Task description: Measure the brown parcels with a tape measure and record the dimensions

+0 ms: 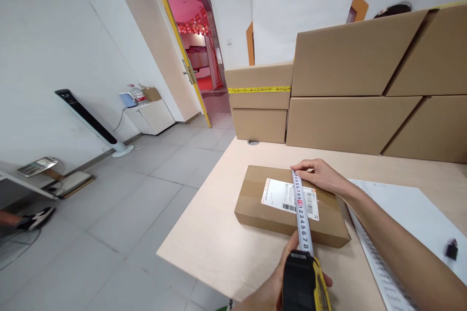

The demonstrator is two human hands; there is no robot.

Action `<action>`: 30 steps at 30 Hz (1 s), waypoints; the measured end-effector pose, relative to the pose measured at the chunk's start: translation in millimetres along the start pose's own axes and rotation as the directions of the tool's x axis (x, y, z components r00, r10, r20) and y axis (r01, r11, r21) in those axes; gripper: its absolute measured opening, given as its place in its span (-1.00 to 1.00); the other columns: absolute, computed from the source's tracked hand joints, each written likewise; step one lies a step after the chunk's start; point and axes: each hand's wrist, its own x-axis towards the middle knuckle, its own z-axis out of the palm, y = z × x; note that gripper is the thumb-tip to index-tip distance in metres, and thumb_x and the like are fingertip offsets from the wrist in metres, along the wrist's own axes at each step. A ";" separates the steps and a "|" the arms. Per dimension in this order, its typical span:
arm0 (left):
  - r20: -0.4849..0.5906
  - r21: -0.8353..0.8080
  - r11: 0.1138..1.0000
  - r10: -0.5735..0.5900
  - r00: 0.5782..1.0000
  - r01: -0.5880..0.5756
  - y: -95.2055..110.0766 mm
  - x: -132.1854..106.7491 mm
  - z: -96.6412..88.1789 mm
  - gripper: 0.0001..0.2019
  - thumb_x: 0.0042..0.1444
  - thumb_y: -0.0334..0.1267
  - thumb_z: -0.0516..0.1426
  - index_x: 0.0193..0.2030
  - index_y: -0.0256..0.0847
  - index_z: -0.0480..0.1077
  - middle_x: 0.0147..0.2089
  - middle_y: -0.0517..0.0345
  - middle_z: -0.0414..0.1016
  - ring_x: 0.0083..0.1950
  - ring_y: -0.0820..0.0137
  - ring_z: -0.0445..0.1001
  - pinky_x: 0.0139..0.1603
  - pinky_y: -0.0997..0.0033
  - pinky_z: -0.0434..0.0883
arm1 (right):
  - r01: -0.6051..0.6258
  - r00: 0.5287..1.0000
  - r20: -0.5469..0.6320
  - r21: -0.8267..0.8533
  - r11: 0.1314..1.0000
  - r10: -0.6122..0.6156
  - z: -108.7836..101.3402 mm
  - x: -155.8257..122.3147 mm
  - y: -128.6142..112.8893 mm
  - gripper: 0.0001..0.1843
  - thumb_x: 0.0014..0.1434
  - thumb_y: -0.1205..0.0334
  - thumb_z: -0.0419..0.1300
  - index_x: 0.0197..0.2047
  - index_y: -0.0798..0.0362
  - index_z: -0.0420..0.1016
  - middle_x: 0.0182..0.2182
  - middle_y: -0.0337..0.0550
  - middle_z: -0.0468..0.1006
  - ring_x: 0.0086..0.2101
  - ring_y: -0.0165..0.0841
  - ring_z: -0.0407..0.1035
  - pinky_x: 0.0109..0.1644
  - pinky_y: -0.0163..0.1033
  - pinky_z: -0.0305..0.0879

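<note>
Fingers of the right hand (319, 175) are pinched on the end of a white tape measure blade (304, 228), at the far edge of a brown cardboard box (251, 194), right of centre in the lower half of the frame. From my remote seat I see the left hand (270, 285) at the bottom centre, its fingers curled around a black and yellow tape case (299, 282) that hides part of them. Between the 2 hands, the extended blade crosses the top of the closed box, over a white printed label (277, 194). Beneath the box, which lies flat, is a pale tabletop (204, 233). At the lower right I make out white paper (394, 199) with a small black object (451, 250) on it, too blurred for me to name. Larger cartons (350, 121), stacked 2 high, fill the upper right.
</note>
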 end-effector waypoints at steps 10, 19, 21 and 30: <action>-0.199 -0.057 0.995 -0.096 0.975 0.086 -19.0 20.3 -9.5 0.25 -0.16 0.15 0.26 0.43 -0.14 -0.54 -0.39 0.14 0.54 -0.54 0.42 0.38 -0.47 0.45 0.16 | -0.002 1.000 -0.003 0.000 1.000 0.002 0.1 0.1 1.3 -0.71 0.09 0.04 0.22 -0.22 -0.01 0.66 -0.15 -0.12 0.64 -0.17 -0.19 0.50 -0.07 -0.11 0.38; -0.038 -0.052 0.998 -0.037 0.999 0.035 5.1 1.2 2.2 0.21 -0.08 0.13 0.27 0.43 -0.11 -0.54 -0.43 0.15 0.52 -0.38 0.28 0.52 -0.33 0.36 0.31 | -0.003 1.000 0.003 -0.014 1.000 0.003 0.4 -0.1 0.3 -0.70 0.13 0.05 0.18 -0.20 0.01 0.64 -0.16 -0.13 0.64 -0.18 -0.21 0.49 -0.09 -0.14 0.37; -0.020 -0.067 0.997 -0.041 0.999 0.040 5.4 -0.1 -0.3 0.18 -0.07 0.12 0.28 0.44 -0.08 -0.49 -0.41 0.17 0.52 -0.36 0.27 0.52 -0.30 0.36 0.31 | -0.002 1.000 0.002 -0.017 1.000 0.002 0.5 0.2 2.5 -0.70 0.14 0.06 0.17 -0.19 0.01 0.64 -0.16 -0.13 0.64 -0.19 -0.21 0.50 -0.09 -0.12 0.37; -0.085 0.006 0.999 -0.034 0.996 0.035 54.4 -36.0 2.7 -0.16 0.12 -0.06 0.17 0.44 -0.25 -0.13 -0.45 0.12 0.53 -0.39 0.31 0.53 -0.35 0.43 0.33 | 0.091 0.990 -0.097 -0.098 0.991 -0.101 -12.4 -13.0 -22.5 -0.61 0.23 -0.02 0.11 0.01 -0.04 0.57 0.07 -0.07 0.55 0.03 -0.15 0.42 0.11 -0.07 0.31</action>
